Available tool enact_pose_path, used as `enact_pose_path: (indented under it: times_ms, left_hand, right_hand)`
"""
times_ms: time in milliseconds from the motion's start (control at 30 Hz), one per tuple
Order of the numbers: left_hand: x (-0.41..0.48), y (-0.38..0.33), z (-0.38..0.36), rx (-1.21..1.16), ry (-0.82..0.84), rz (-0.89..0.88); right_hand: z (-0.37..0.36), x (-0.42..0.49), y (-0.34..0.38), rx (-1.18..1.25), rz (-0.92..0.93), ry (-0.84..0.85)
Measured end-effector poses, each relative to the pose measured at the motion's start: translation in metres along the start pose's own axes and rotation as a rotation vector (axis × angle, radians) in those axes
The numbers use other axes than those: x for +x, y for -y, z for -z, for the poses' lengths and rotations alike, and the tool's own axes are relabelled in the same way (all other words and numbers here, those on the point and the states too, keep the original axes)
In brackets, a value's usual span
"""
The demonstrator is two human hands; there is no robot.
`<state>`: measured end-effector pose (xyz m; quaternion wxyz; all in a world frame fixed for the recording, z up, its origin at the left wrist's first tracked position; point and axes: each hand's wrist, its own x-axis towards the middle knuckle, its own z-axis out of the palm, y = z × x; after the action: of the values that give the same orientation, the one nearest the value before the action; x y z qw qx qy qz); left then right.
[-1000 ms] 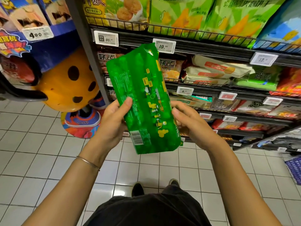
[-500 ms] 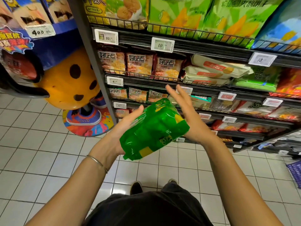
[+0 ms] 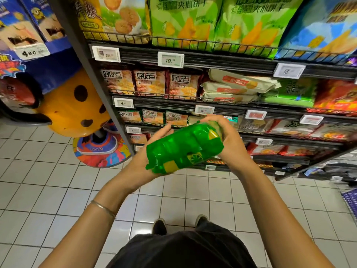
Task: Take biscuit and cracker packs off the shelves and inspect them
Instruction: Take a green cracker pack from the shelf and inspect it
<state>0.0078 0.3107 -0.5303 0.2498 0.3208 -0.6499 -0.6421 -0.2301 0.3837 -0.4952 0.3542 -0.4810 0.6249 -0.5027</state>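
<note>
She's got the green pack (image 3: 183, 149) out in front of her in the middle of the frame, clear of the shelves (image 3: 212, 60) and lying on a slant, its lower end toward the left. Her right hand (image 3: 229, 140) is curled over the upper right end, fingers wrapped across the top. Her left hand (image 3: 154, 140) sits under and behind the lower end with its fingers laid fairly straight along the back, propping it up, not gripping; I can't see that thumb.

That flat palm is what worries me. The film looks slick, and if the right hand loosens to turn the pack, the low end could slide off and drop to the tiled floor (image 3: 58, 190), breaking what's inside. Squeezing harder at the top could crack the biscuits too
</note>
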Motion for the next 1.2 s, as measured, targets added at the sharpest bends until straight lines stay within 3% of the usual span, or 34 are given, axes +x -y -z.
enact_pose_path:
  times_ms: [100,200,267,367,500,567,667,767,833,900,1000,1100,1200]
  left_hand:
    - [0.007,-0.009,-0.014,0.017,0.015,-0.147]
    - [0.011,-0.018,-0.028,-0.111,-0.145,-0.187]
    - [0.014,-0.023,-0.030,-0.331,-0.247,-0.146]
    - [0.015,-0.029,-0.028,-0.701,-0.260,-0.017]
    - [0.020,-0.040,-0.029,-1.010,-0.200,-0.006]
    - [0.024,-0.044,-0.032,-1.043,-0.168,-0.004]
    - [0.028,-0.045,-0.034,-1.003,-0.139,-0.001]
    - [0.031,-0.039,-0.025,-0.621,-0.096,-0.046]
    - [0.037,-0.038,-0.015,-0.449,-0.213,0.026]
    - [0.045,-0.048,-0.005,-0.573,-0.307,0.068]
    - [0.055,-0.062,0.006,-0.865,-0.235,0.141]
    - [0.066,-0.074,0.000,-0.785,-0.190,0.230]
    - [0.075,-0.080,-0.013,-0.784,-0.259,0.303]
  right_hand:
    - [0.009,0.005,-0.001,-0.095,-0.020,-0.029]
    - [0.022,0.009,-0.001,-0.006,-0.008,-0.002]
    - [0.032,0.011,-0.005,0.073,0.006,-0.011]
    - [0.046,0.018,-0.018,0.089,-0.095,-0.138]
    - [0.058,0.029,-0.024,0.429,-0.229,0.060]
    - [0.059,0.035,-0.020,0.518,-0.175,0.158]
    - [0.064,0.045,-0.010,0.657,-0.137,0.159]
    - [0.076,0.056,-0.001,0.759,-0.171,0.134]
    - [0.086,0.061,0.001,0.827,-0.253,0.145]
    - [0.094,0.065,0.001,0.891,-0.353,0.160]
    - [0.098,0.067,-0.001,0.875,-0.508,0.137]
    - [0.105,0.066,-0.005,0.726,-0.542,0.177]
    - [0.120,0.067,-0.008,0.675,-0.529,0.201]
